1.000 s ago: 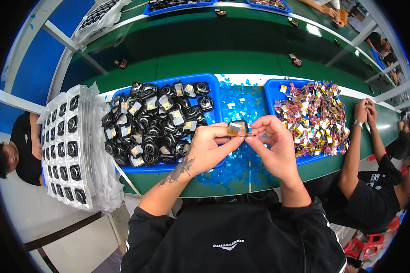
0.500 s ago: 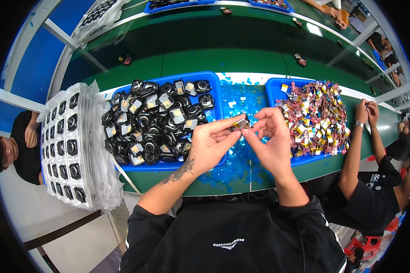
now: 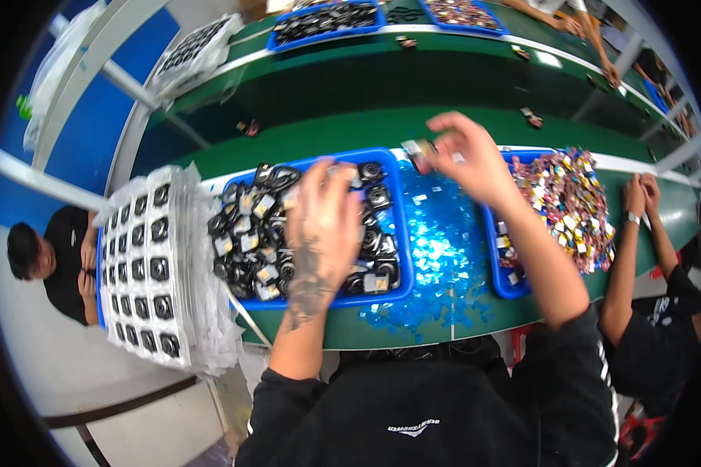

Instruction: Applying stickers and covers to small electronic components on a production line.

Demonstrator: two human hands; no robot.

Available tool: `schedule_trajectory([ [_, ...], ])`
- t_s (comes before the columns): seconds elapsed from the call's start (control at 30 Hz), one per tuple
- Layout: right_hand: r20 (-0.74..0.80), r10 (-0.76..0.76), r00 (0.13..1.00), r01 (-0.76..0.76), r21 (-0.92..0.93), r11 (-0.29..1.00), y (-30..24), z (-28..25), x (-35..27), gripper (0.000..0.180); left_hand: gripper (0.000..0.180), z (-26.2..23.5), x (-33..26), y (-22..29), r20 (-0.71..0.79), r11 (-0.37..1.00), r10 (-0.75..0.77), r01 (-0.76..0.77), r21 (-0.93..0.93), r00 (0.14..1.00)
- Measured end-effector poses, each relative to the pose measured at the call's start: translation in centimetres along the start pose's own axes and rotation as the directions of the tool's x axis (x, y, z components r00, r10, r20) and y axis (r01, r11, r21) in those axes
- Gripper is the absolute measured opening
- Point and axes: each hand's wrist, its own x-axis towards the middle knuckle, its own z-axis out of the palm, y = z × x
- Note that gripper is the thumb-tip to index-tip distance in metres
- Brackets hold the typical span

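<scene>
My left hand (image 3: 327,222) is over the left blue tray (image 3: 399,268), above a heap of small black watch-like cases (image 3: 241,257), several with a pale square on them. Its fingers point down among the cases and are smeared by motion, so whether they hold one is hidden. Beyond the trays, at the bench's far edge, my right hand (image 3: 471,159) pinches a small electronic assembly (image 3: 420,154) with a pale flat face and dark and pinkish parts. Bits of blue film (image 3: 436,249) litter the bench between the trays.
A right blue tray (image 3: 494,253) holds a heap of pink, yellow and silver small parts (image 3: 565,202). White moulded trays of black cases (image 3: 144,268) are stacked at left. Assemblies (image 3: 531,118) lie on the green belt (image 3: 327,117). Co-workers sit on both sides, a hand (image 3: 635,194) at right.
Both hands were together between the trays around a small assembly. They have parted: the left moved over the black cases, while the right carried the assembly away to the bench's far edge.
</scene>
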Motion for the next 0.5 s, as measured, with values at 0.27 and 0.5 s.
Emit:
schedule_trajectory([
  [0.27,-0.198,0.254,0.947,-0.316,-0.419,0.851,8.4,1.6,10.4,0.054,0.034,-1.4,-0.6,-4.4,0.178,0.965,-0.198,0.16,0.207,0.964],
  [0.5,-0.105,0.022,0.994,-0.087,-0.662,0.745,4.1,-9.8,7.0,0.021,0.016,-1.0,-0.3,-4.3,0.135,0.729,-0.305,0.322,-0.604,0.943],
])
